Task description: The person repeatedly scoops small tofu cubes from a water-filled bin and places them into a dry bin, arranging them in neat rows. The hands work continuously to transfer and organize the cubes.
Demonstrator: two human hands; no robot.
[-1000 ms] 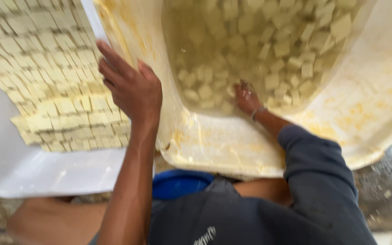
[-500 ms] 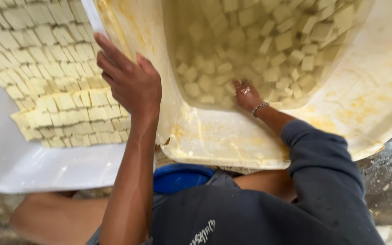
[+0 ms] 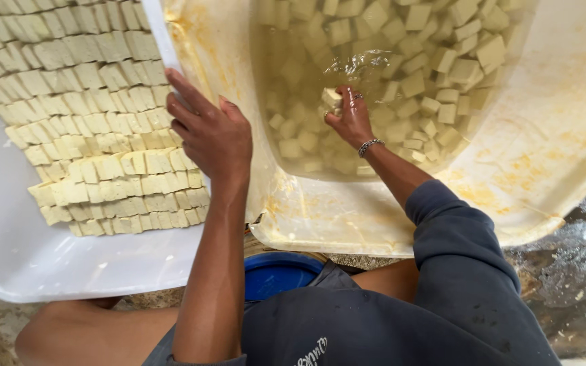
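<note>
My right hand [image 3: 350, 118] is in the yellowish water of a cream tub [image 3: 388, 224] and grips a pale cube [image 3: 331, 98] lifted just above the surface. Many more pale cubes [image 3: 435, 74] float and lie in the water around it. My left hand [image 3: 211, 132] rests flat, fingers spread, on the tub's left rim, right beside a white tray [image 3: 49, 264]. On that tray, several neat rows of the same cubes [image 3: 96, 129] lie packed side by side.
A blue round lid or container [image 3: 276, 271] sits below the tub between my knees. Wet grey ground [image 3: 571, 271] shows at the right. My dark sleeve [image 3: 462, 251] covers the right forearm.
My right hand has come up out of the water toward the tub's middle, now holding a cube. The left hand has stayed on the rim.
</note>
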